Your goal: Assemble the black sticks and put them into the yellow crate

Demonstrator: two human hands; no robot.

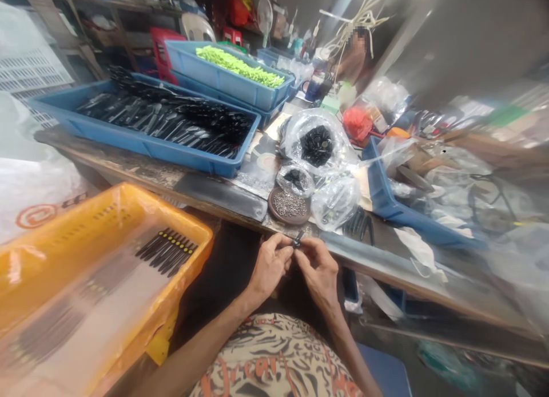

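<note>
My left hand (pixel 271 265) and my right hand (pixel 318 266) meet just below the front edge of the workbench (pixel 206 192). Both pinch a small black part (pixel 297 240) between their fingertips. Directly beyond them a round brown dish of tiny metal screws (pixel 289 205) sits on the bench. Clear bags of small black parts (pixel 316 143) lie behind the dish. A few loose black pieces (pixel 359 224) rest to the right of the dish.
An orange crate (pixel 107 225) lined with plastic at my left holds a row of black pieces with yellow tips (pixel 168 250). Blue trays hold long black parts (pixel 171 119) and green parts (pixel 238 65). Clutter and another blue tray (pixel 386 205) fill the right. A person stands far back.
</note>
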